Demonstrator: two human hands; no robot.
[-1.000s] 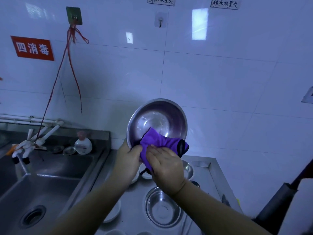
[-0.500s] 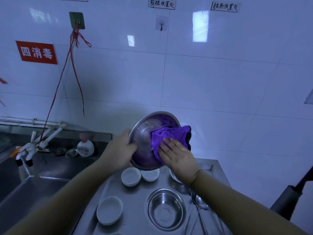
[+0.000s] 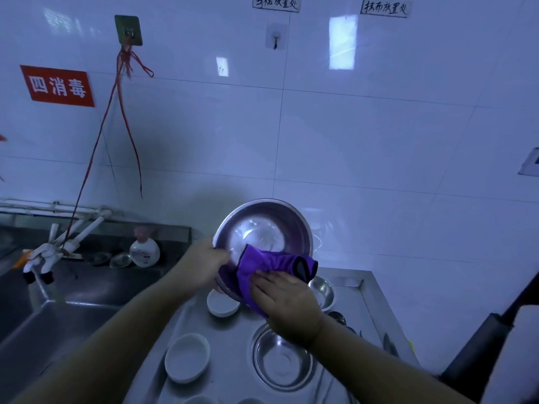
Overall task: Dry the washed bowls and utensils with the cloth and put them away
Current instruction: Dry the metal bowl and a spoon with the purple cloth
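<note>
The person holds a steel bowl [image 3: 264,228] tilted up above the counter [image 3: 233,330], its open side toward the camera. The left hand [image 3: 204,265] grips the bowl's left rim, fingers curled round the edge. The right hand [image 3: 287,298] presses a purple cloth [image 3: 274,263] over the lower rim with fingers laid fairly flat on the fabric; whether the thumb hooks under the cloth cannot be told. The cloth covers only the bowl's lower part, and the upper inside shows bare metal with bright patches that may be water or just glare. Judging from this, the task is at an early stage: one bowl is being dried and nothing appears put away. On the counter below wait another steel bowl [image 3: 281,358], a third one [image 3: 322,291] partly hidden behind the right hand, and two white dishes [image 3: 188,357] [image 3: 223,306], with more rims cut off at the bottom edge. Utensils [image 3: 338,317] lie near the right wrist, too dim to identify. All of these seem left to dry.
</note>
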